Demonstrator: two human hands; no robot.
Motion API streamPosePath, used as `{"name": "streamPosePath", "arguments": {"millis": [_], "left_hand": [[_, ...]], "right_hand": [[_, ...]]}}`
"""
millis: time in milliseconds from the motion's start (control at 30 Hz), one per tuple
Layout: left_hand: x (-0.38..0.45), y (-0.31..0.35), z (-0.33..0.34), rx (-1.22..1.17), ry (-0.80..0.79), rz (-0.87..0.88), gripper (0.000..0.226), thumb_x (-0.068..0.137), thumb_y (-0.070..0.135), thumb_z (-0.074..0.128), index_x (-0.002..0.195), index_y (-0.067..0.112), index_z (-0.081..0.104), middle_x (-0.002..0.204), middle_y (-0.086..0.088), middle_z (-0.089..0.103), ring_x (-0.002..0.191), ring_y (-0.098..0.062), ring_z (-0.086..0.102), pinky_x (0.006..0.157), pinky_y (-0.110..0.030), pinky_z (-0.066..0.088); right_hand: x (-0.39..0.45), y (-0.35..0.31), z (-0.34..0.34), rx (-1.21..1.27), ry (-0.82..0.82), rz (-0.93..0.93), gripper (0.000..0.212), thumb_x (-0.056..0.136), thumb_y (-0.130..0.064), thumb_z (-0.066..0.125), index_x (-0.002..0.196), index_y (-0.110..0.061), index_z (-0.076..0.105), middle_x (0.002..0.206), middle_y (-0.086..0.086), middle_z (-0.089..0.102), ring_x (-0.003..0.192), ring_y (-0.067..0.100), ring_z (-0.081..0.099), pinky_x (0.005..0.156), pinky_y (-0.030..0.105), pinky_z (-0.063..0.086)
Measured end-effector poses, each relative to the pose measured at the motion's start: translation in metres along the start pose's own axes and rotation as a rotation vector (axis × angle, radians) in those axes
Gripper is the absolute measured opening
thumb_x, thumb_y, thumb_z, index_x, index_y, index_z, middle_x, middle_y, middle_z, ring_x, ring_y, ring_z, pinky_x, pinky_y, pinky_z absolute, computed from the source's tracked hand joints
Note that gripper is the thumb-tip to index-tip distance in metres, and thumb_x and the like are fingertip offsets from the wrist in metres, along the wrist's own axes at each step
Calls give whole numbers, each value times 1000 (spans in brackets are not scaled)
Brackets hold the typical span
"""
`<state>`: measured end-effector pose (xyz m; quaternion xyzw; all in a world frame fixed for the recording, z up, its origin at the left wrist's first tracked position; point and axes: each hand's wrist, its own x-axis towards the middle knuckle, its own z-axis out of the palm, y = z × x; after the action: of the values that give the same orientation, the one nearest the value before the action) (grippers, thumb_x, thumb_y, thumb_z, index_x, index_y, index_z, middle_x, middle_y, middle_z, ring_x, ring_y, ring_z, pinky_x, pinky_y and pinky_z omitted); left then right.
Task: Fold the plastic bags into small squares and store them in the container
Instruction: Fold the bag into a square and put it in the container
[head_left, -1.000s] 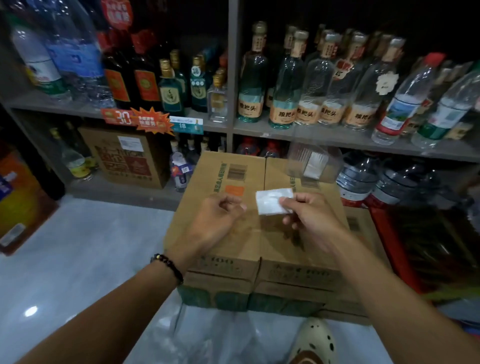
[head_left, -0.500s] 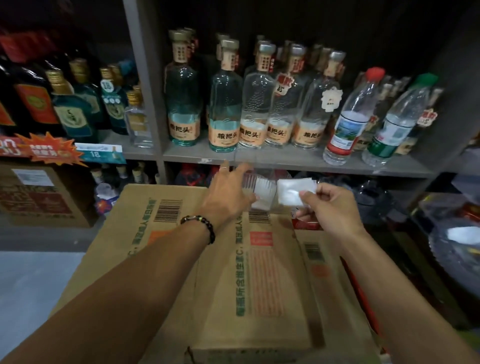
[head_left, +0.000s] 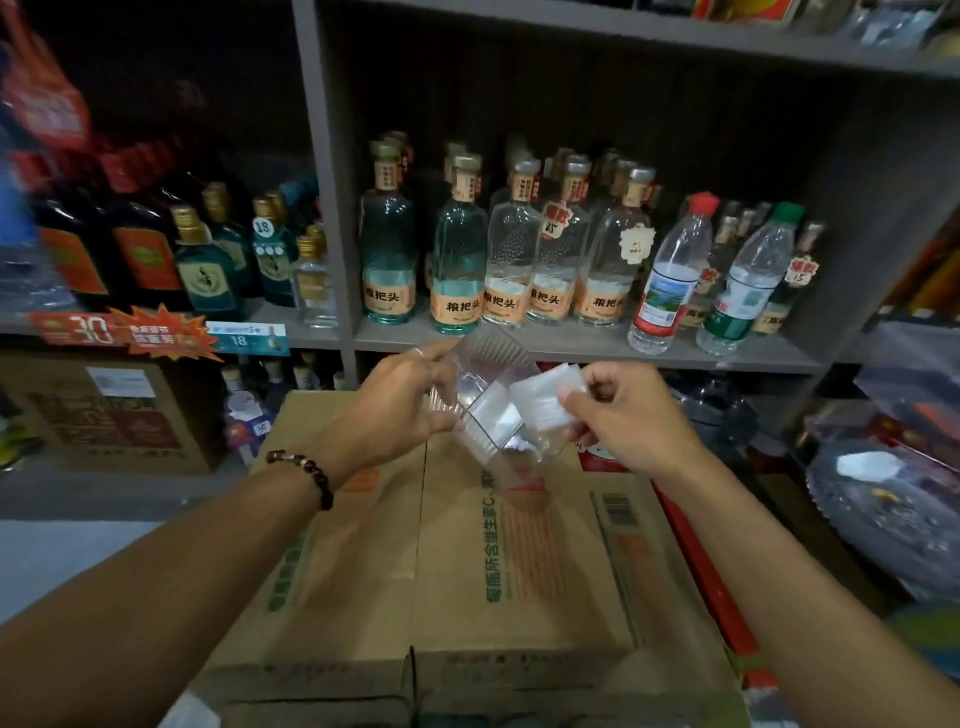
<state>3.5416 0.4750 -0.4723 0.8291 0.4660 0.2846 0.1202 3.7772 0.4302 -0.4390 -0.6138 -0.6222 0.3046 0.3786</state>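
While rows of glass bottles (head_left: 457, 260) crowded the grey shelf (head_left: 571, 340) behind, a person worked over two cardboard boxes (head_left: 467, 561) serving as a worktop. Two plastic water bottles (head_left: 670, 275) stood at the shelf's right end, and orange price tags (head_left: 156, 335) hung at left; nothing lay between the hands and the camera. The left hand (head_left: 400, 405), a beaded bracelet (head_left: 306, 475) on its wrist, had its grip curled round a clear, ribbed plastic container (head_left: 493, 410), tilted with its mouth toward the right. One folded white square (head_left: 496, 418) already lay inside. The right hand (head_left: 628, 415) pinched a second folded bag (head_left: 543, 400), a small flat translucent-white square, just at the container's rim. Half a second earlier the container had sat upright at the boxes' far edge, with the left hand only reaching it and the bag held beside it; now the container was lifted clear of the cardboard and tipped to meet the bag.
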Motion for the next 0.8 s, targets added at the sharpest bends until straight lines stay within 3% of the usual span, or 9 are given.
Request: {"name": "streamPosePath", "arguments": {"millis": [100,267,400,500,600,667,700,767,800], "left_hand": [[-17,17,-31,-16,-3,29,34,71,21,86,68,35,54,147,0,47,136,-14,43,107,-38,41],[-41,41,-72,0,13,43,21,74,21,84,72,23,63,152,6,38,139,-9,35,113,-27,30],[-50,55,-93,-20,10,101,30,71,25,86,68,33,57,143,9,49,133,-4,42,107,-33,43],[-57,70,-106,-16,-1,133,29,72,25,85,67,32,57,134,19,46,135,6,35,107,-24,40],[-61,77,-114,5,-46,125,26,72,26,85,69,30,59,134,11,55,132,-4,44,106,-30,42],[-63,79,-118,16,-58,93,25,70,30,86,71,30,60,126,9,61,124,-10,50,103,-39,46],[-64,80,-120,20,-56,70,25,70,31,86,72,28,61,130,9,59,126,-11,49,104,-41,45],[-66,83,-125,31,-46,42,26,70,28,86,71,27,60,145,6,48,136,-11,40,108,-38,40],[-67,85,-127,38,-42,40,27,70,27,86,70,27,59,148,5,45,138,-11,38,109,-37,40]], "right_hand": [[-16,-24,3,-16,-23,-40,11,93,-5,64,85,1,68,73,19,72,58,18,69,63,43,58],[-38,-59,2,-41,-41,-80,10,94,-8,63,88,-2,68,69,13,72,63,21,72,69,49,59],[-55,-81,8,-94,-58,-113,13,95,-9,63,85,-2,67,64,12,71,57,16,70,66,47,61],[-68,-91,17,-179,-46,-163,21,94,-11,62,76,0,61,63,16,68,55,16,69,63,46,59],[-78,-96,23,-481,52,-277,30,94,-20,59,67,-13,51,67,13,59,69,26,67,51,39,45],[-88,-99,21,-664,115,-350,12,96,-22,55,87,-16,59,78,5,59,77,26,60,50,32,36],[-93,-99,18,-717,160,-391,12,96,-22,54,102,-15,62,85,4,60,80,26,60,54,32,38],[-100,-93,10,-768,246,-501,29,95,-17,57,123,-12,60,99,4,64,84,27,62,65,38,50],[-103,-88,8,-768,264,-587,32,93,-15,60,124,-9,61,102,4,65,85,27,63,67,41,54]]}}
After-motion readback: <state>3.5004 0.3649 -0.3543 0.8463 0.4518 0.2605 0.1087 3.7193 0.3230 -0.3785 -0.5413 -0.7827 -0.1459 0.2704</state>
